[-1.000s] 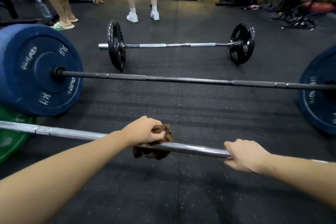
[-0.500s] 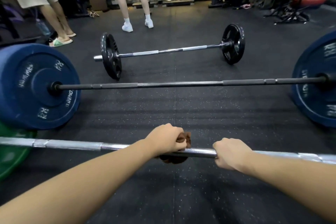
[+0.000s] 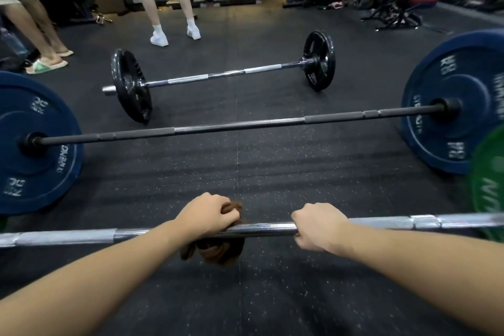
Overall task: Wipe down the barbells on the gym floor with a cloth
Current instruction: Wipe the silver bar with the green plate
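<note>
The left hand [image 3: 207,215] is clenching a crumpled brown cloth [image 3: 218,251] against the shiny chrome shaft of the nearest barbell [image 3: 268,228]. Its fingers are curling over the top so the fabric is hugging the steel and bunching beneath it. Whether the cloth is going fully round is hidden by the hand. The right hand [image 3: 317,226] is grasping the bare shaft just beside the cloth, likely bracing the bar so it is not rolling on the speckled black rubber floor [image 3: 272,297] under the rubbing. This barbell is lying across the foreground, its green bumper plate [image 3: 488,194] showing at the right edge. Beyond it, a dark-shafted barbell with big blue plates [image 3: 240,126] and a shorter silver barbell with small black iron plates [image 3: 223,75] are lying roughly parallel and well apart, leaving room to work each shaft in turn. By my reading, the wiping is going on near the nearest bar's centre.
</note>
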### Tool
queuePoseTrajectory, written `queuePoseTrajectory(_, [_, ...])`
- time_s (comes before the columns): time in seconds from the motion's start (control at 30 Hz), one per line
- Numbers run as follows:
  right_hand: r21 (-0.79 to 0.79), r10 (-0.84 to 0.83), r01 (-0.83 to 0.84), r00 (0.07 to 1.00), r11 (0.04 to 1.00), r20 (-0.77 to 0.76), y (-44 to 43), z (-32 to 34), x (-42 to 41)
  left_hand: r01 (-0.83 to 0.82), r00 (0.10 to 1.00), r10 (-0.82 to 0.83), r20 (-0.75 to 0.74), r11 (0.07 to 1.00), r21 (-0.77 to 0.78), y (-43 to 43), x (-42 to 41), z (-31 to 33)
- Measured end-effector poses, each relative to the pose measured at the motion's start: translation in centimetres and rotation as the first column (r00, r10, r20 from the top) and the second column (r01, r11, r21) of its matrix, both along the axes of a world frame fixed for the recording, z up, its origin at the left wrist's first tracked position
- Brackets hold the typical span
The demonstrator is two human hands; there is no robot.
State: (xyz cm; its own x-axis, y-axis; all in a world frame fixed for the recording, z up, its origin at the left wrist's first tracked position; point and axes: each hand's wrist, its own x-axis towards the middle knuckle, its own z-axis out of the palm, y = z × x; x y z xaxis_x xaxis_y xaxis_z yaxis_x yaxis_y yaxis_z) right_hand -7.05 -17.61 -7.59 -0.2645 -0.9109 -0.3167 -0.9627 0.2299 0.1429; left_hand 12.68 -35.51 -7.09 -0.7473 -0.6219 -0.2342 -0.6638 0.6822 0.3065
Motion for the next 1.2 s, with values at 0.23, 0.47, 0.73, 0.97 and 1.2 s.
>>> queuePoseTrajectory(0.23, [-0.030, 0.034, -0.035, 0.998, 0.999, -0.047, 0.1, 0.1, 0.3, 0.172, 0.984, -0.174, -0.034, 0.983, -0.070, 5.4, -6.5, 0.5])
queuePoseTrajectory(0.47, [-0.023, 0.024, -0.025, 1.000, 0.999, -0.007, 0.0, 0.2, 0.2, 0.092, 0.993, -0.089, -0.081, 0.995, 0.028, 4.6, -4.6, 0.6])
queuePoseTrajectory(0.73, [-0.025, 0.018, -0.018, 1.000, 1.000, -0.022, -0.1, 0.1, 0.1, -0.030, 1.000, 0.030, -0.004, 0.999, 0.013, -1.2, 2.9, 0.5])
queuePoseTrajectory(0.97, [-0.078, -0.019, 0.012, 0.996, 0.997, -0.086, 0.3, -0.2, 0.6, 0.078, 0.994, -0.067, 0.092, 0.989, -0.123, -0.1, 1.0, 0.9])
queuePoseTrajectory(1.2, [-0.095, -0.034, 0.029, 0.998, 0.995, -0.061, 0.4, 0.3, 0.9, 0.118, 0.985, -0.103, -0.140, 0.987, 0.107, 5.3, -4.8, 0.4])
